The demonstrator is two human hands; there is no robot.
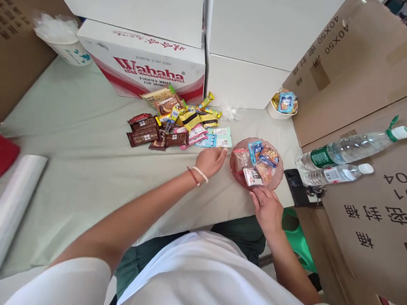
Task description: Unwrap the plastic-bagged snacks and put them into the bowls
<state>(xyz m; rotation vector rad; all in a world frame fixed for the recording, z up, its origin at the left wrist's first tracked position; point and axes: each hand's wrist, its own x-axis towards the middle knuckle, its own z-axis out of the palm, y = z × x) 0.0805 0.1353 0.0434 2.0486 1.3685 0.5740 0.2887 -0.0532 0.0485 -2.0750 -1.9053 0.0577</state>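
Note:
My left hand (pixel 210 161), with beaded bracelets at the wrist, has its fingers pinched at the lower edge of a pale blue and green snack packet (pixel 220 138). That packet lies at the right end of a pile of wrapped snacks, with dark brown packets (pixel 145 134), pink packets (pixel 195 134) and yellow packets (pixel 191 120). My right hand (pixel 268 209) holds the near rim of a round pinkish glass plate (pixel 276 179) between thumb and fingers. On the plate lie several wrapped snacks, among them a blue packet (pixel 255 149) and a white packet (pixel 253 178).
Behind the pile stands a Wahaha water carton (pixel 150 70), with white boxes (pixel 243 78) beside it. A white bowl of snacks (pixel 282 112) is at the back right. Two bottles (pixel 350 148) and a black phone (pixel 297 187) are on the right. A plastic roll (pixel 10 218) lies at left.

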